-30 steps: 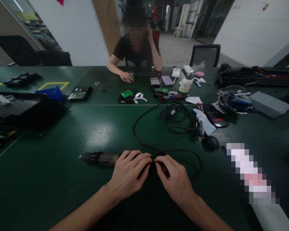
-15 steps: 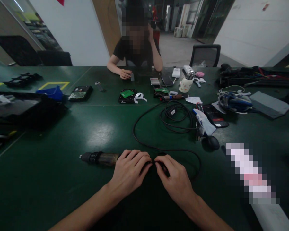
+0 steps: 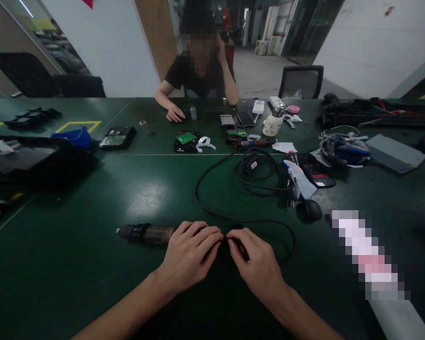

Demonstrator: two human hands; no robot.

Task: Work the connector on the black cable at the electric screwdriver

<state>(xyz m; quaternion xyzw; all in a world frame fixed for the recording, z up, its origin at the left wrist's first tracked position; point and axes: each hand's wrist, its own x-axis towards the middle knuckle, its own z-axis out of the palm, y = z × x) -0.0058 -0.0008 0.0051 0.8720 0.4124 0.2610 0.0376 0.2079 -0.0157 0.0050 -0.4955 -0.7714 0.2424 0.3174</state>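
A dark, tube-shaped electric tool [image 3: 145,233] lies on the green table [image 3: 92,274], its tip pointing left. My left hand [image 3: 193,255] is curled over the tool's rear end. My right hand [image 3: 257,262] pinches the spot where the black cable [image 3: 201,182] joins the tool, fingertips almost touching those of the left hand. The cable runs from there in a wide loop to a coil [image 3: 260,172] further back. The joint itself is hidden under my fingers.
A person sits across the table, one hand [image 3: 175,113] flat on it near a small grey cylinder [image 3: 193,113]. Circuit boards [image 3: 187,139], phones, a white bottle [image 3: 273,123], a black mouse [image 3: 310,209], a blue bin [image 3: 74,137] and a black tray [image 3: 31,163] lie around.
My hands and the tool have stayed in place. The person opposite has let go of the small grey cylinder and moved that hand a little to the left.
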